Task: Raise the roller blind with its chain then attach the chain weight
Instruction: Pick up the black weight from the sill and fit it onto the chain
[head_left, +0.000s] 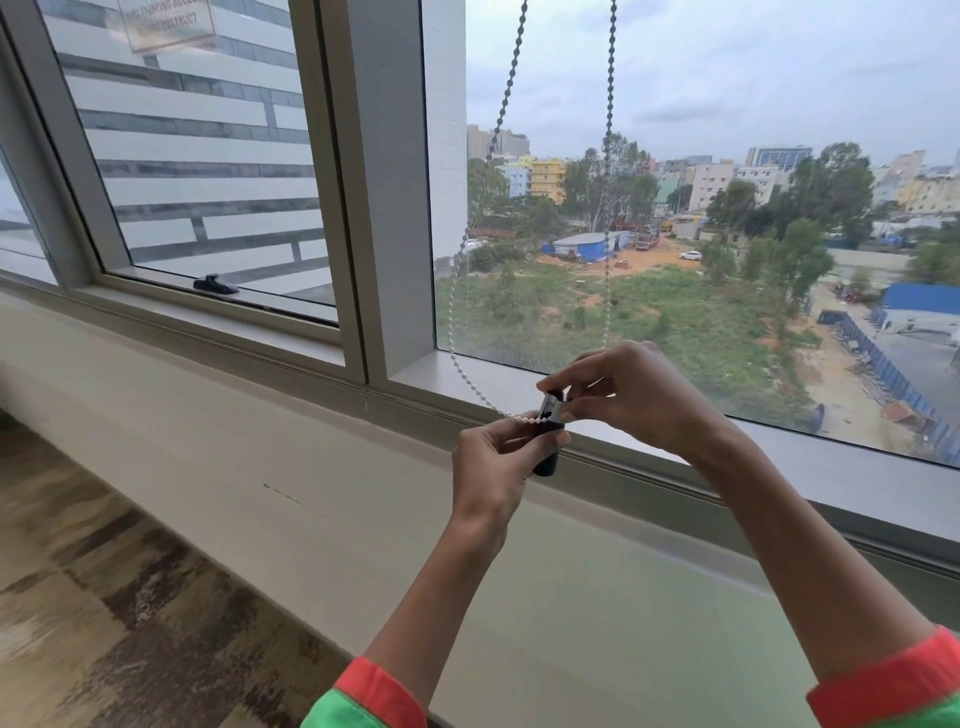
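Note:
A white beaded chain (607, 208) hangs in a loop in front of the window, two strands coming down from the top of the frame. Its lowest part runs into the dark chain weight (549, 436), a small black cylinder with a shiny top. My left hand (493, 462) grips the weight's body and pinches the chain beside it. My right hand (623, 395) holds the weight's upper end between thumb and fingers, where the right strand comes down behind it. The roller blind itself is out of view above.
A grey window frame and sill (415, 374) run across below the glass. A black window handle (215, 285) sits on the left pane's lower rail. A pale wall (260, 441) drops to a patterned carpet (104, 571) at the lower left.

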